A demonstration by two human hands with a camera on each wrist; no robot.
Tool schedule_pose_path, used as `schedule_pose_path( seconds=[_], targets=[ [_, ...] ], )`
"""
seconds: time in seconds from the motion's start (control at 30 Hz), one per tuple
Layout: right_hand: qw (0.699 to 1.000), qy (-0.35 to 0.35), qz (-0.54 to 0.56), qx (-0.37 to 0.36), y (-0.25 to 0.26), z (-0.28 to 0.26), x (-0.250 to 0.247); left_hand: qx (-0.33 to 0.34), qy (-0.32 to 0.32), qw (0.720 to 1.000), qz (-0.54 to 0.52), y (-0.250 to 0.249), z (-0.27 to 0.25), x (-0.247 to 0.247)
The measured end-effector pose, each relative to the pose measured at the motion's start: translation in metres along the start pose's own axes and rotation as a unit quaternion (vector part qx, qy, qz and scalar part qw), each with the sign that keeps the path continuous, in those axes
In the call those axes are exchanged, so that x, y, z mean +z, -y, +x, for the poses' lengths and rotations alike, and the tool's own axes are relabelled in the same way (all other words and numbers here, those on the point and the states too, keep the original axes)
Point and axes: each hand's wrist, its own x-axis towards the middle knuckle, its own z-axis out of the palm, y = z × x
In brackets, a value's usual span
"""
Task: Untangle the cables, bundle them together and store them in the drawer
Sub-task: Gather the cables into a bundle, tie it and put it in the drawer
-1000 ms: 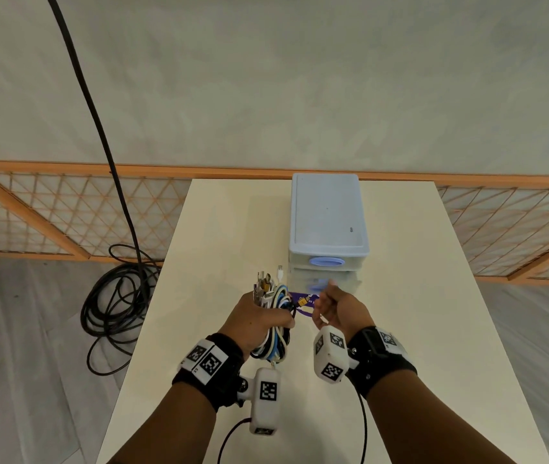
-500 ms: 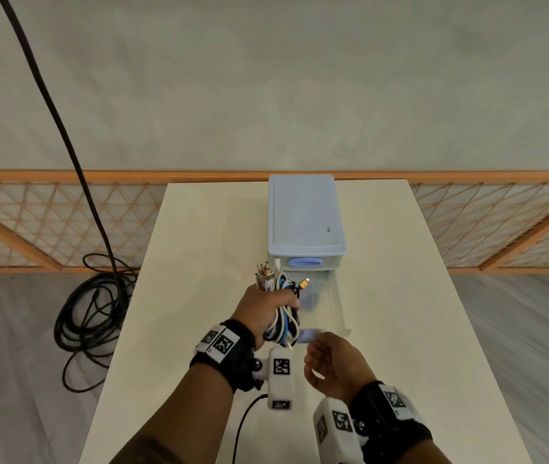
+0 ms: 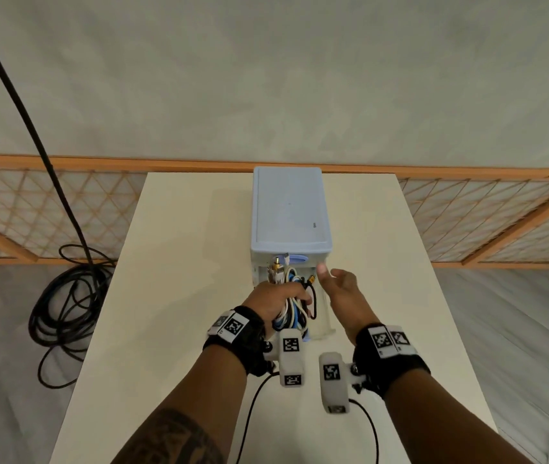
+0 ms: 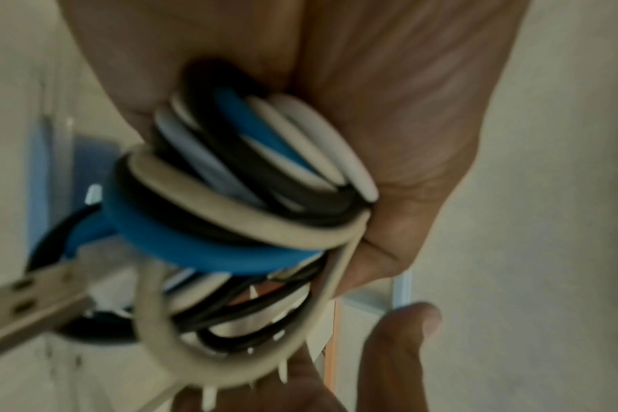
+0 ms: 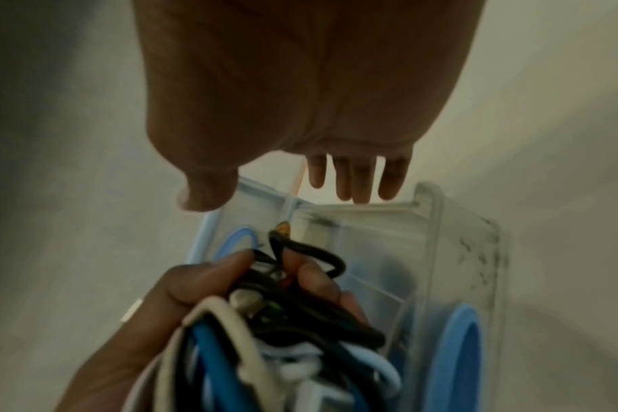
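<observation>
My left hand [image 3: 283, 294] grips a coiled bundle of black, white and blue cables [image 3: 292, 312] and holds it over the pulled-out clear lower drawer [image 3: 326, 324] of the pale blue drawer unit [image 3: 289, 209]. Several plugs stick up from the top of the bundle. In the left wrist view the cable bundle [image 4: 251, 195] fills the palm. My right hand [image 3: 333, 279] hovers open just right of the bundle, holding nothing. In the right wrist view its fingers [image 5: 357, 181] stretch out above the clear drawer [image 5: 459, 251], whose blue handle [image 5: 455, 348] faces me.
The drawer unit stands on a cream table [image 3: 179, 296]. A thick black cable [image 3: 62, 316] lies coiled on the floor left of the table and runs up past the wall. An orange lattice fence [image 3: 49, 212] stands behind.
My right hand pulled the lower drawer out, let go of its handle and rose open beside the bundle. My left hand carried the bundle rightwards over the open drawer.
</observation>
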Motion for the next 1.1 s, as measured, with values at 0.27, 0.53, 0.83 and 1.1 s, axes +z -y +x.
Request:
schedule_pose_path(
  seconds=[0.27,0.53,0.83,1.1],
  targets=[
    [0.981,0.148,0.078,0.101,-0.016,0.037,0.013,-0.002,-0.047,0.994,0.095,0.003,0.023,0.005],
    [0.972,0.194,0.060,0.119,0.015,0.025,0.012,0.022,-0.095,0.954,0.283,-0.004,0.027,0.013],
    [0.977,0.154,-0.042,0.140,-0.005,0.061,0.022,-0.004,-0.039,0.972,0.232,-0.013,0.016,0.004],
    [0.980,0.140,-0.019,0.139,0.009,0.038,0.028,0.091,-0.146,0.864,0.474,0.000,-0.009,-0.003]
  ],
)
